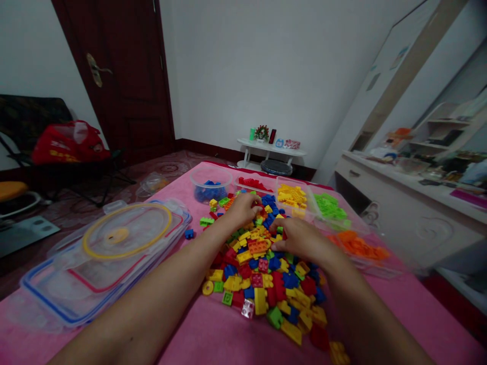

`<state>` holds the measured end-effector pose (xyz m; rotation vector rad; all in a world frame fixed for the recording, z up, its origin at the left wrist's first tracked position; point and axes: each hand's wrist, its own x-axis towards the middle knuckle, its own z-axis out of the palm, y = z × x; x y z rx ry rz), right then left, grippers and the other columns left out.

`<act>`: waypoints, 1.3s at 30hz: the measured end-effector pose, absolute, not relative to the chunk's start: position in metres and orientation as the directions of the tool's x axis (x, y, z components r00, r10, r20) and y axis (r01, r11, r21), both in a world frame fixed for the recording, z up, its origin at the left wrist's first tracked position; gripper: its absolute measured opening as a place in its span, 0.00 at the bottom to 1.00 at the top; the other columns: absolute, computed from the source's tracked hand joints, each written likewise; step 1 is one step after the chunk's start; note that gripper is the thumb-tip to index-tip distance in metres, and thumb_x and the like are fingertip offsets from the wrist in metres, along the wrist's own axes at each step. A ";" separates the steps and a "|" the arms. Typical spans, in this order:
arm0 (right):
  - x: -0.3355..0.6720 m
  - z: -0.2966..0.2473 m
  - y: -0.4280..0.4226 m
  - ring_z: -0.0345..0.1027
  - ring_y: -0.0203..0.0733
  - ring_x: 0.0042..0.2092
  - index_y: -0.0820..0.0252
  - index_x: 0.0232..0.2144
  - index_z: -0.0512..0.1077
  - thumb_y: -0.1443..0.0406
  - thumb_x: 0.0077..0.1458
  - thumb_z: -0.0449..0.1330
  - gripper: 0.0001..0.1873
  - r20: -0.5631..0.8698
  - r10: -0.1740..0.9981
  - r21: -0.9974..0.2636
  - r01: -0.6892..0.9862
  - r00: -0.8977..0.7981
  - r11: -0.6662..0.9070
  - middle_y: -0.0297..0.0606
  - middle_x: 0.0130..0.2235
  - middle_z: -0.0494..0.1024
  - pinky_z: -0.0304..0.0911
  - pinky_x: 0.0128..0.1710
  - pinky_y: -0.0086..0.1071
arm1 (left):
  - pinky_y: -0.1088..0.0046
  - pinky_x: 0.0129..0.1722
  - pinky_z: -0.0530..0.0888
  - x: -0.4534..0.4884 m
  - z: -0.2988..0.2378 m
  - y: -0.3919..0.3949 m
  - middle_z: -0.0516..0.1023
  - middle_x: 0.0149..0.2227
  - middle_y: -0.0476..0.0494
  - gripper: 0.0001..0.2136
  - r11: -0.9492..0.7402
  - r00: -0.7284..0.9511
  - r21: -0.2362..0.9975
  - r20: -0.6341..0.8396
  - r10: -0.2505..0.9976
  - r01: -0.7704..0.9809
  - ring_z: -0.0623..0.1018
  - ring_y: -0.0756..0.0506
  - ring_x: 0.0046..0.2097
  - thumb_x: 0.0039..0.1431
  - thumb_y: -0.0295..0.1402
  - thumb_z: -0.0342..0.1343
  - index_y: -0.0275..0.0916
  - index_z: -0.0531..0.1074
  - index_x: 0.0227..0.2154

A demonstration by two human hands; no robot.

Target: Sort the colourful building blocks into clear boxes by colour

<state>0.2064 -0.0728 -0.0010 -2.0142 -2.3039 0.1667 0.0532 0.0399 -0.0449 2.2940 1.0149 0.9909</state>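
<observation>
A heap of mixed toy building bricks (258,248) in yellow, red, blue, green and orange lies on a pink cloth (213,332). Over the far part of the heap is my left hand (243,209), its fingers curled down and closed; whatever is in them cannot be made out. My right hand (299,237) is at the heap's right side, thumb and fingers apart among the bricks, with nothing visibly held. An orange brick (259,247) lies on top between and just below the hands. One blue brick (189,233) sits apart to the left.
Behind the heap stand clear containers of blue bricks (210,191), red bricks (254,184), yellow bricks (292,195) and green bricks (332,207). Orange bricks (359,246) fill another at right. Stacked clear lids (110,248) lie left. A white dresser (399,203) stands right.
</observation>
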 end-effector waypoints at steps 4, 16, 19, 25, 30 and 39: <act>0.205 -0.002 -0.071 0.69 0.42 0.35 0.52 0.30 0.75 0.56 0.42 0.63 0.11 -0.040 0.988 -0.125 0.982 -0.148 0.142 0.36 0.34 0.76 0.53 0.29 0.29 | 0.76 0.29 0.64 0.054 -0.035 0.037 0.73 0.24 0.47 0.05 -0.487 0.406 0.823 0.355 0.842 0.292 0.68 0.50 0.27 0.46 0.30 0.59 0.36 0.76 0.28; 0.183 -0.005 -0.076 0.68 0.40 0.33 0.49 0.33 0.75 0.60 0.42 0.63 0.11 0.035 0.972 -0.194 0.952 -0.233 0.235 0.34 0.32 0.76 0.53 0.29 0.29 | 0.86 0.15 0.60 0.046 -0.016 0.038 0.68 0.22 0.45 0.05 0.572 0.543 0.514 -0.225 0.809 -0.639 0.66 0.55 0.21 0.51 0.20 0.46 0.32 0.65 0.25; 0.183 -0.008 -0.075 0.68 0.41 0.33 0.50 0.33 0.75 0.61 0.43 0.62 0.10 0.045 0.969 -0.187 0.951 -0.244 0.248 0.34 0.31 0.76 0.53 0.29 0.29 | 0.86 0.13 0.57 0.043 -0.017 0.037 0.66 0.22 0.44 0.06 0.621 0.580 0.476 -0.250 0.775 -0.623 0.65 0.55 0.20 0.52 0.25 0.45 0.32 0.66 0.25; 0.178 -0.016 -0.074 0.67 0.41 0.32 0.54 0.34 0.74 0.59 0.42 0.62 0.13 0.064 0.978 -0.151 0.967 -0.197 0.205 0.36 0.31 0.76 0.51 0.27 0.29 | 0.88 0.12 0.54 0.040 -0.018 0.038 0.64 0.22 0.45 0.11 0.678 0.653 0.440 -0.235 0.720 -0.589 0.63 0.55 0.20 0.56 0.34 0.45 0.33 0.64 0.24; 0.194 -0.008 -0.068 0.67 0.37 0.29 0.57 0.29 0.76 0.62 0.48 0.56 0.09 0.087 0.976 -0.296 0.930 -0.202 0.219 0.36 0.28 0.76 0.52 0.26 0.28 | 0.88 0.13 0.56 0.044 -0.018 0.037 0.66 0.23 0.44 0.10 0.643 0.635 0.543 -0.239 0.734 -0.540 0.63 0.57 0.19 0.57 0.33 0.46 0.33 0.65 0.25; 0.227 0.011 -0.060 0.65 0.36 0.28 0.61 0.31 0.77 0.61 0.46 0.57 0.12 0.159 0.978 -0.532 0.822 -0.136 0.201 0.35 0.28 0.77 0.57 0.27 0.28 | 0.87 0.13 0.57 0.054 -0.015 0.029 0.71 0.25 0.48 0.04 0.538 0.564 0.769 -0.289 0.773 -0.344 0.63 0.58 0.17 0.52 0.30 0.52 0.35 0.69 0.29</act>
